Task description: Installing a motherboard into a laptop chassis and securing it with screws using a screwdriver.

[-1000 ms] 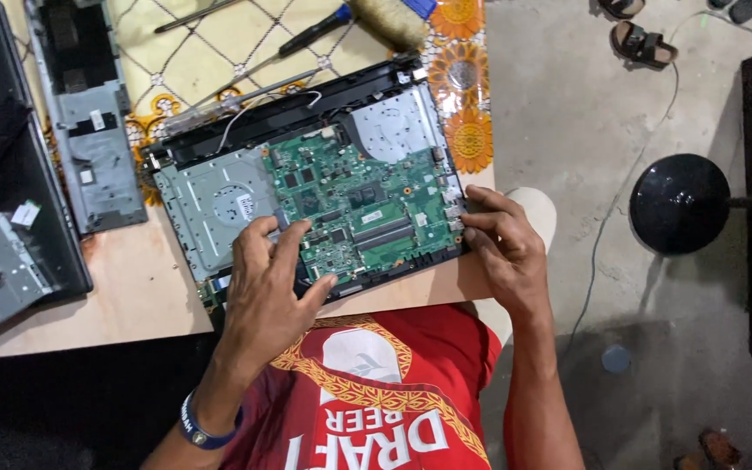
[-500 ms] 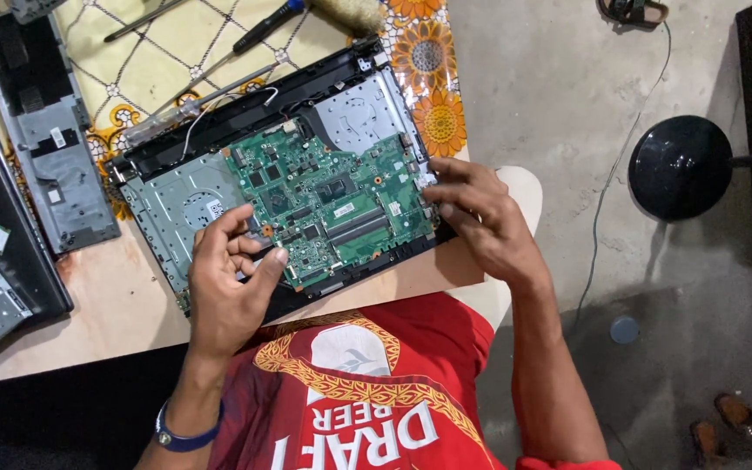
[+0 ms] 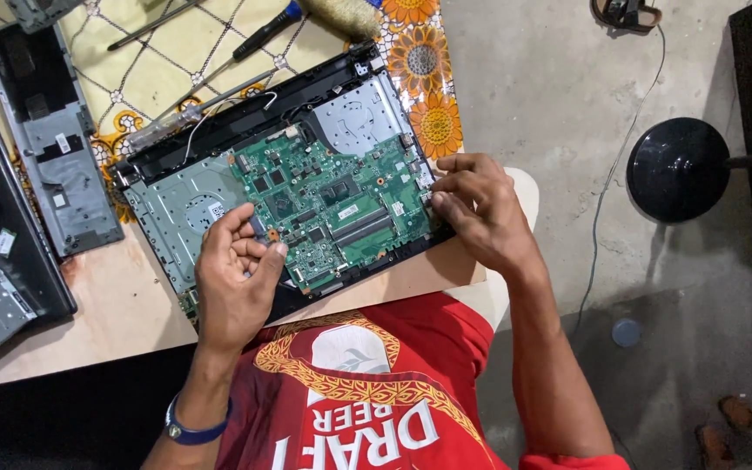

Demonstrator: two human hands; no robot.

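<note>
An overhead view looks down on a person in a red shirt seated at a wooden table (image 3: 124,313), working on an opened laptop (image 3: 289,196). The laptop's bottom cover is off, and it lies tilted near the table's front edge, at the centre of the view. Inside it a green circuit board (image 3: 332,204) fills the middle and right, with bare grey metal plates at about ten and one o'clock from the board.

The left hand (image 3: 237,278) rests at about seven o'clock of the board, its fingers curled loosely with the tips touching the board's lower left corner; whether they pinch anything small there cannot be told. A blue band sits on that wrist. The right hand (image 3: 472,209) is at three o'clock of the board, fingers bent and pressed against the laptop's right edge, gripping the board's side there.

At ten o'clock of the laptop lies a grey laptop cover panel (image 3: 58,148), and another dark panel lies at the far left edge. Behind the laptop, at twelve o'clock, a black-handled screwdriver (image 3: 263,30) and a thin metal tool (image 3: 154,23) rest on a sunflower-patterned cloth (image 3: 424,91). On the concrete floor, well apart at three o'clock, stands a round black stool (image 3: 676,170).
</note>
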